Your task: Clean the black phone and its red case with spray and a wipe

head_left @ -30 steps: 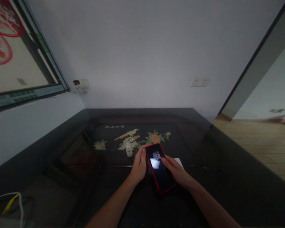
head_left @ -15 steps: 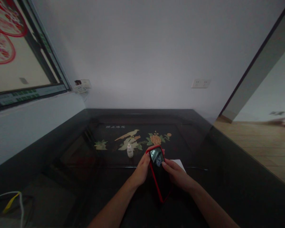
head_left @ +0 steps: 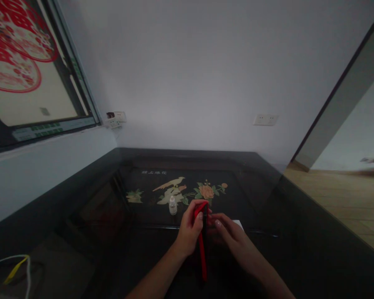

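Head view — phone (head_left: 203,257) between hands (head_left: 187,233) (head_left: 239,241) — table's far edge (head_left: 187,151) well beyond.

Logging 2 arms on my feed, both bare as far as I can see. Left hand (head_left: 189,229): ungloved, compact, thumb rounded at the tip with its thumbnail (head_left: 201,215) showing. Right hand (head_left: 235,238): ungloved, fingers slender and tapering. Left forearm (head_left: 160,274) and right forearm (head_left: 269,277): smooth outlines, both cut off by my lower frame edge; anything worn higher up lies outside my view. Fine surface detail: too dim to read.
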Demonstrator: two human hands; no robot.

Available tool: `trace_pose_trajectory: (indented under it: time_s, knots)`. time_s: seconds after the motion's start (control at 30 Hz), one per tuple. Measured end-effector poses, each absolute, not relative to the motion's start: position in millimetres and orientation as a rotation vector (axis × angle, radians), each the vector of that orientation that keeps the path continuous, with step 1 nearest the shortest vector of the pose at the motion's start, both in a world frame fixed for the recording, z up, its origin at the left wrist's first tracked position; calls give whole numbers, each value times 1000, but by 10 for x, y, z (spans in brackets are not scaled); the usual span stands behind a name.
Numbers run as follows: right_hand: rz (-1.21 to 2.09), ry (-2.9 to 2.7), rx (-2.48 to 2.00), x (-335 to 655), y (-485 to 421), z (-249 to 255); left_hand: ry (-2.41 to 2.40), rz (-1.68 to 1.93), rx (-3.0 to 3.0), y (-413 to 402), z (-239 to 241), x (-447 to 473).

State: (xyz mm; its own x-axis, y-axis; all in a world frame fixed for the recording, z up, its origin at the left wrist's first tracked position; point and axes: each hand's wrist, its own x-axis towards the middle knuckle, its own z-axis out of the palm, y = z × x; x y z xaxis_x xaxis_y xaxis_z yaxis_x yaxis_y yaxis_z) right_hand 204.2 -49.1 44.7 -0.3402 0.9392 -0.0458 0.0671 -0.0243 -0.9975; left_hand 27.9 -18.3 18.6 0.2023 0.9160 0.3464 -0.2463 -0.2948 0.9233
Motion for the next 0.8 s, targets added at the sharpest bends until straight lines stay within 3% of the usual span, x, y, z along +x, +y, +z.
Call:
trace_pose_trajectory:
  time_s: [0.13, 0.3, 0.8]
  knots:
    - [1116, -1609, -1218, 2015, -685, 614, 825, 1419, 1550, -184, 231, 271]
    - [984, -1683, -1247, 1898, -794, 729, 929, 1456, 1667, -240, 268, 290]
    - [1188, -1603, -1268, 2088, -814, 871, 1034, 1522, 1959, -344, 337, 308]
